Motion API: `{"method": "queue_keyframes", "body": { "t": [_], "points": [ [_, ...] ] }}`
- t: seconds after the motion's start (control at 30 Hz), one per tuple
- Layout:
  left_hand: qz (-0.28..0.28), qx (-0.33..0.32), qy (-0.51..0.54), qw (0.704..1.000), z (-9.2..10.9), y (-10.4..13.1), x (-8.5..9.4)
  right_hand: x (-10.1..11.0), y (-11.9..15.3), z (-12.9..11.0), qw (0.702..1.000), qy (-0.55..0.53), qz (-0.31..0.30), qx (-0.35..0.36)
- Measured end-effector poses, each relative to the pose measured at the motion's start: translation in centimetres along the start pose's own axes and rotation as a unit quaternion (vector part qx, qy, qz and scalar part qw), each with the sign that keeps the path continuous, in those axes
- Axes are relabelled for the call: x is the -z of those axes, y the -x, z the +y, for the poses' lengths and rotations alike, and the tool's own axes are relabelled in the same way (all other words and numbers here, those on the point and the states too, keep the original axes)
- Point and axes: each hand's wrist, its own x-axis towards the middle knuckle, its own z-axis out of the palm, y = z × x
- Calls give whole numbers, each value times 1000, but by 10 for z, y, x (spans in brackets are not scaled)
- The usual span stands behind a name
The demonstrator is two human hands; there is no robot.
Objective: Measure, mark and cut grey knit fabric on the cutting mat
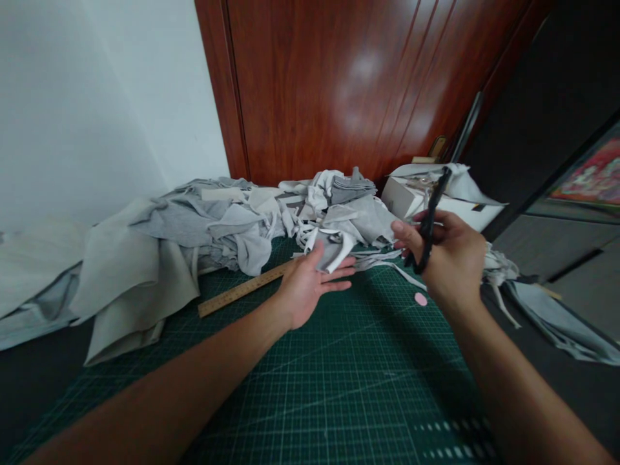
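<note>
Black-handled scissors [430,223] are in my right hand [448,258], raised above the right side of the green cutting mat [349,368], fingers wrapped round the handles. My left hand [307,287] is over the middle of the mat, palm turned up and fingers spread, with nothing held in it. Just beyond its fingers lies a small white and grey fabric piece [334,248]; whether they touch is unclear. A wooden ruler [237,296] lies on the mat left of that hand. Thin white fabric strips [387,259] run between the two hands.
Grey and white cloth [223,226] is heaped along the mat's back edge. Large pale sheets [130,258] hang over its left side. A white box [407,197] stands at the back right, before a reddish wooden door [329,84]. A pink disc [420,299] lies on the mat.
</note>
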Motion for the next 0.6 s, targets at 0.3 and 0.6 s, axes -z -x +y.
{"method": "queue_keyframes", "body": {
  "t": [0.3,0.6],
  "points": [
    [12,-166,-76,983,-35,6,-11,-39,35,4,965,-162,-135,-156],
    [123,-127,48,983,-15,8,-15,-32,30,17,966,-144,-166,-140]
  ]
}}
